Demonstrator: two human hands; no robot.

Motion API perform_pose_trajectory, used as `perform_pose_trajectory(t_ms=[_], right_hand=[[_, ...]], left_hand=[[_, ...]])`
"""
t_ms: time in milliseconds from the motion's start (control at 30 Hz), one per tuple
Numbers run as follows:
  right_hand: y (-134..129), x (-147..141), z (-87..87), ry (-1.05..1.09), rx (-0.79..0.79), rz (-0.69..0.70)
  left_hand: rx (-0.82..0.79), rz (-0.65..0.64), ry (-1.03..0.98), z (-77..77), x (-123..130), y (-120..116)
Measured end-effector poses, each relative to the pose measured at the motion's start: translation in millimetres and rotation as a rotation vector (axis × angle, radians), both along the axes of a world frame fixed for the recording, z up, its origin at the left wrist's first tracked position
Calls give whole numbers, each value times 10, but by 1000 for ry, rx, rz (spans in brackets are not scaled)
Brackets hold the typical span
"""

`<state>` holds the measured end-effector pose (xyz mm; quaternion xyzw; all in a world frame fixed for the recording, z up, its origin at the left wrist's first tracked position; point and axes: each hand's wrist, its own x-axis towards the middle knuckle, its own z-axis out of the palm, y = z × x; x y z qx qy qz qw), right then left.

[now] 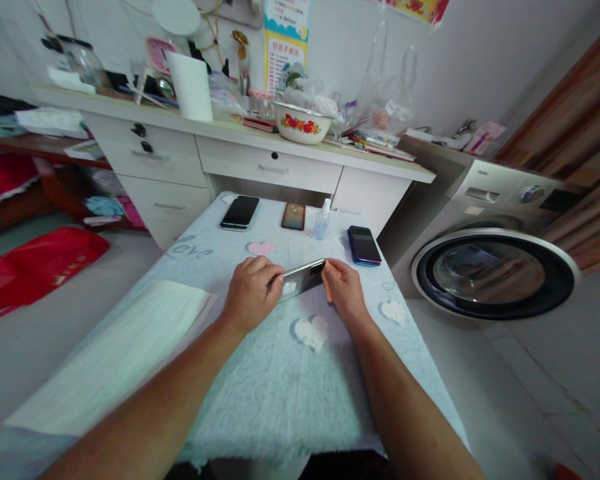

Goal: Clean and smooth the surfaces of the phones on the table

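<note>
A silver smartphone (303, 280) is tilted on its long edge above the cloth, its glossy back and dark camera block towards me. My left hand (253, 293) is closed around its left end. At the camera end, my right hand (345, 287) is closed, fingertips against the phone's upper right corner. A thin orange strip (329, 285) points down from those fingers; its exact kind is unclear. Beyond my hands lie a black phone (240, 212), a brown phone-shaped item (293, 217) and a dark phone with a purple edge (364, 245). A clear spray bottle (321, 221) stands among them.
A pale cloth with hearts covers the table (280, 393). On its left lies a folded whitish sheet (120, 353). Behind stands a white drawer desk (275, 167) bearing a flowered bowl (303, 125) and a paper roll (190, 87). A washing machine (480, 193) is at right, a red bag (45, 267) at left.
</note>
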<state>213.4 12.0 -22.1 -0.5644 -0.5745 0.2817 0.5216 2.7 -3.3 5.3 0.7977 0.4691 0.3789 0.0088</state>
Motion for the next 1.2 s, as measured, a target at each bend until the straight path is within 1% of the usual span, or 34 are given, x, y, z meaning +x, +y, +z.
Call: perform_pose_trajectory(t_ms=[67,133,300,400,467,567,767,1000,1100,1200], right_hand=[[2,-16,-1,36,15,3],[5,-21,-17,19,45,4],[-2,4,-47,-201,179,-35],[-40,-4,7,-345,239,-50],[-76,-31,63,-416,251,-52],[-128,-91,130,-479,244,-11],[-175,-190,124,-494,280,87],[-229,-279,128,-516,330,184],[-244,-298,145,-535,329,201],[-240,-273,158,-541,313,172]], left_hand=[[3,0,1,-2,-1,3],[1,-2,0,-1,-1,2],[1,-3,1,8,9,-10],[2,-7,-2,14,14,-17],[2,-10,-2,13,14,-19],[1,-10,0,3,10,-17],[-3,-13,4,-17,6,-2],[-5,-14,3,-2,4,-15],[-4,-17,-1,16,8,-23],[-2,-22,-11,33,14,-30]])
